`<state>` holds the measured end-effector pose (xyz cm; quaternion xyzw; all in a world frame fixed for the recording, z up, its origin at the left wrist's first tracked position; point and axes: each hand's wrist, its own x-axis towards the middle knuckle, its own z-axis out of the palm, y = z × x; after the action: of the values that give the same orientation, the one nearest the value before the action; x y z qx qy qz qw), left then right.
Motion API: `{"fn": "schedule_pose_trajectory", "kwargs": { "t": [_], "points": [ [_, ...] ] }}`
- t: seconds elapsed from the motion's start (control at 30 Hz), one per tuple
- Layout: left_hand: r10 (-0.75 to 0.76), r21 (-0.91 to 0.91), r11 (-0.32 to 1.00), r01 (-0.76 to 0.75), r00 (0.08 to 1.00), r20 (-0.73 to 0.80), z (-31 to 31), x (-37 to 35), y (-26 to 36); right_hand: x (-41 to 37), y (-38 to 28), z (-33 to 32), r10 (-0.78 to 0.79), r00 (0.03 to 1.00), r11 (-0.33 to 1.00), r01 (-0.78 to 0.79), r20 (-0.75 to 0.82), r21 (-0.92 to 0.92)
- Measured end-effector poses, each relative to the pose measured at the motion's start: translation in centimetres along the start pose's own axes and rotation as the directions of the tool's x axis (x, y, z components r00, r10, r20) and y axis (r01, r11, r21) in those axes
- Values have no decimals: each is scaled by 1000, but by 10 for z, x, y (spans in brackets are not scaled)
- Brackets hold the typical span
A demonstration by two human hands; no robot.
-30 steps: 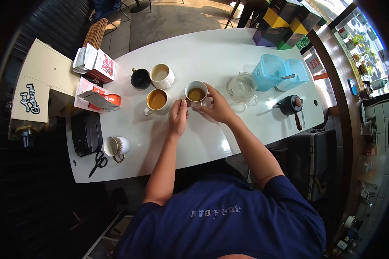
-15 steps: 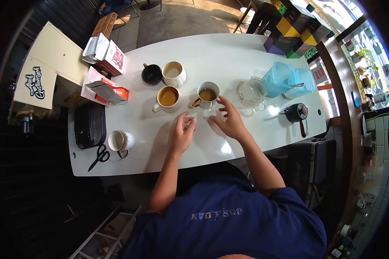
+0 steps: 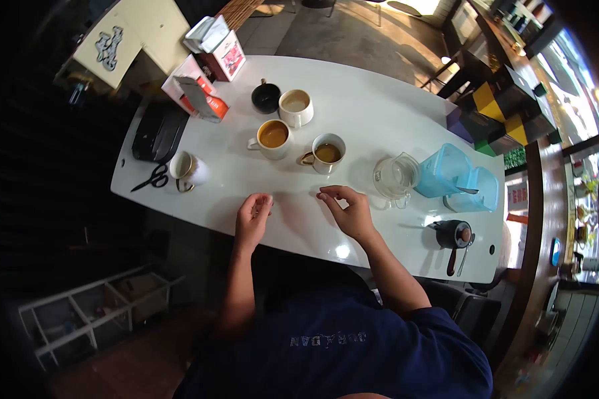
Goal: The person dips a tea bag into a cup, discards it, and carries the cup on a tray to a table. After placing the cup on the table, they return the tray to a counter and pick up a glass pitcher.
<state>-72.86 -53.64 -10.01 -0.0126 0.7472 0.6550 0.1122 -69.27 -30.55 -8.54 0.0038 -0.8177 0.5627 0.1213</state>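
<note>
My left hand (image 3: 252, 219) hovers at the table's near edge, fingers loosely curled and holding nothing I can see. To its right, my right hand (image 3: 348, 211) has its thumb and index finger apart, with nothing between them. Just beyond it stands a white mug with a gold handle (image 3: 329, 157), partly filled with brown liquid; neither hand touches it. A cream mug of coffee (image 3: 273, 137) is to its left. Behind that are a white mug with pale contents (image 3: 295, 108) and a black cup (image 3: 265, 100).
A glass server (image 3: 397, 178), blue plastic containers (image 3: 444, 171) and a black pot (image 3: 452, 234) stand right. A white cup (image 3: 187, 170), scissors (image 3: 152, 179) and a black device (image 3: 160, 135) lie left. Coffee bags (image 3: 200, 94) and colored boxes (image 3: 496, 120) are at the back.
Both hands have drawn back from the gold-handled mug toward the table's near edge, and their fingers curl more. The camera view has turned and shifted. The mugs look unmoved on the table.
</note>
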Motion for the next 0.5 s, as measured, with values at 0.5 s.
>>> {"fn": "schedule_pose_trajectory", "kwargs": {
  "t": [0.5],
  "points": [
    [-44,-173,981,-87,770,-636,-87,-213,-21,-33,-85,124,-142,823,985,62,549,162]
  ]
}}
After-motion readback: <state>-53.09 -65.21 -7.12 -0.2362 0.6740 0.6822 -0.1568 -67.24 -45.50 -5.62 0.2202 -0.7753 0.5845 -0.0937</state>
